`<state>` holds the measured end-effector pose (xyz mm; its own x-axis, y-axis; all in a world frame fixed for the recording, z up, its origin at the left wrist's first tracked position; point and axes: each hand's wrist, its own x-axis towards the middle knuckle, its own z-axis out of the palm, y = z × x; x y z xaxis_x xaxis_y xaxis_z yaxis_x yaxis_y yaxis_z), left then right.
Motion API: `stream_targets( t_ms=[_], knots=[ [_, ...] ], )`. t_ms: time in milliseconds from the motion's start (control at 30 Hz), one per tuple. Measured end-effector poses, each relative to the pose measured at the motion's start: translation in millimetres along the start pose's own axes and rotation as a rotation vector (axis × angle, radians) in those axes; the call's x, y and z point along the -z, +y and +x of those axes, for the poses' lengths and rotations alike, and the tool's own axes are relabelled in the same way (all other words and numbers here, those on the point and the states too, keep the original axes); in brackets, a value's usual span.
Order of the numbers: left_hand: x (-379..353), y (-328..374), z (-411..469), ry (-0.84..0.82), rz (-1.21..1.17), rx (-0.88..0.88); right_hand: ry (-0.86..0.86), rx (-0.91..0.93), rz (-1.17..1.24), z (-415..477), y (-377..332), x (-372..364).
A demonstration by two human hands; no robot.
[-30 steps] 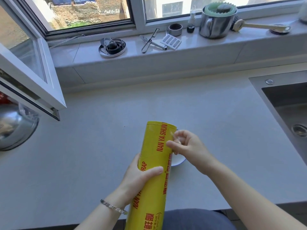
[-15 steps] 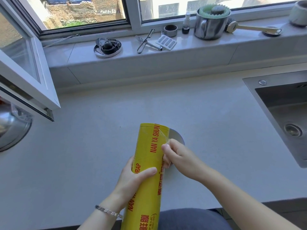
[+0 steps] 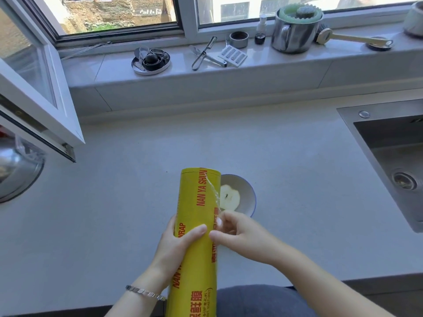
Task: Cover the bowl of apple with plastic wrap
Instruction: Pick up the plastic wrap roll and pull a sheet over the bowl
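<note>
A broad pale grey countertop (image 3: 114,213) fills the view, running back to a window ledge (image 3: 251,72) under bright glass. On the right, a steel sink (image 3: 389,152) is set into the counter, drain showing. On the left, an open window sash (image 3: 41,106) juts in over the surface, with a shiny metal bowl (image 3: 16,172) beneath it at the frame's edge.

Front and centre stands the big yellow roll of plastic wrap (image 3: 196,236), held nearly upright and leaning a touch, red lettering running along its length. The left hand (image 3: 176,243) is wrapped round the roll at mid-height, thumb across the front, a metal bracelet (image 3: 144,292) on the wrist. The right hand (image 3: 238,232) sits right against the roll's right edge, fingers curled in and pinched on the clear film; a thin, crinkled strip of film (image 3: 214,193) lifts off the roll above those fingertips.

Just behind the roll, partly hidden by it and by the right hand, the small bowl (image 3: 248,191) rests on the counter, uncovered, with a pale apple half (image 3: 230,197) lying cut side up inside.

Up on the ledge: a steel pot (image 3: 295,35) with a green lid, a round tray of small dark bits (image 3: 151,61), a peeler (image 3: 203,54) and a small grater (image 3: 232,56).
</note>
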<state>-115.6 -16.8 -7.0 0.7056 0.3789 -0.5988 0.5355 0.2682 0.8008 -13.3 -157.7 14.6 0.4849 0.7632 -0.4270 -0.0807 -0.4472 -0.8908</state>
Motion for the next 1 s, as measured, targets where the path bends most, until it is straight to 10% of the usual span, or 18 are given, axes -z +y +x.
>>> stream_targets(
  t_ms=[367, 767, 1000],
  knots=[
    [1, 2, -6, 0.079, 0.003, -0.028, 0.020, 0.085, -0.162, 0, -3, -11],
    [16, 4, -6, -0.141, 0.031, 0.201, 0.086, 0.004, 0.288, 6, 15, -15],
    [-2, 11, -9, 0.006, -0.002, 0.159, -0.013, -0.180, 0.572, -2, 20, -10]
  ],
)
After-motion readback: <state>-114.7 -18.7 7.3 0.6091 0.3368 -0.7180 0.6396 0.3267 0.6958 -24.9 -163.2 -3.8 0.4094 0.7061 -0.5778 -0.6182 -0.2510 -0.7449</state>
